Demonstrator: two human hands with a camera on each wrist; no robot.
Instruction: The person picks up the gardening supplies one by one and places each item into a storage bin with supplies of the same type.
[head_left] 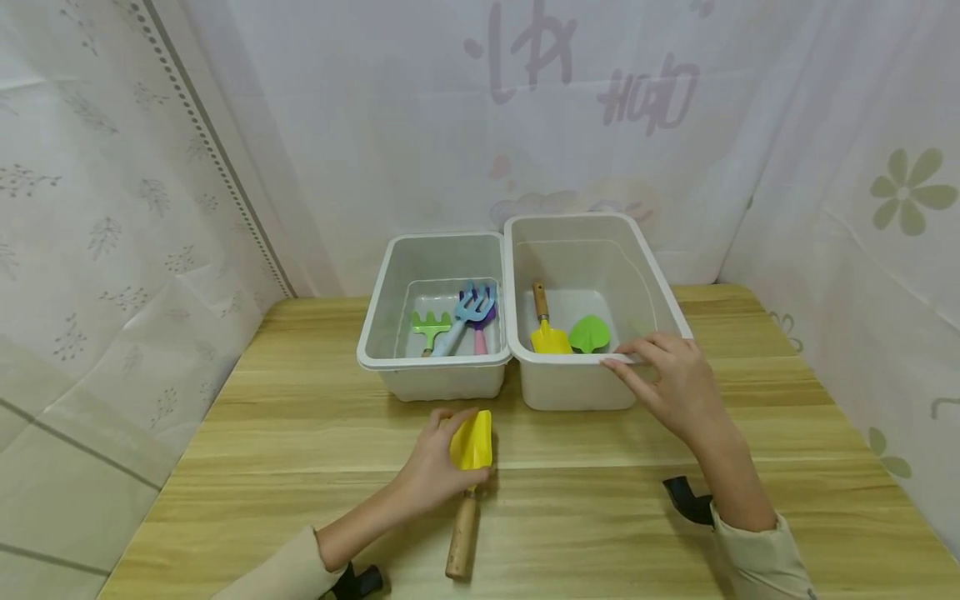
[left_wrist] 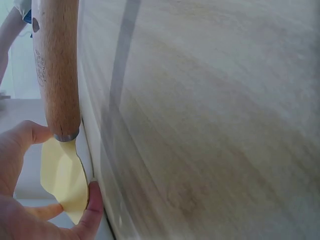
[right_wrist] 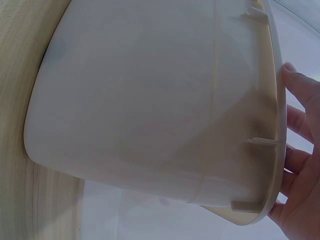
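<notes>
My left hand [head_left: 435, 467] holds a small garden trowel by its yellow blade [head_left: 472, 442], thumb on one side and fingers on the other. The trowel's wooden handle [head_left: 462, 537] points toward the near edge of the table; in the left wrist view the handle [left_wrist: 61, 70] rises above the thumb. My right hand [head_left: 675, 383] grips the front right rim of the larger white bin [head_left: 573, 383], its fingertips over the edge. Inside that bin lie a second yellow trowel [head_left: 551, 339] with a wooden handle and a green leaf-shaped blade [head_left: 589, 333].
Left of the larger bin, a smaller white bin [head_left: 442, 383] holds a green rake [head_left: 431, 325], a light blue fork [head_left: 474, 304] and a purple tool with a pink handle [head_left: 480, 340]. Both bins stand on the wooden table [head_left: 300, 417], before a printed curtain [head_left: 375, 125].
</notes>
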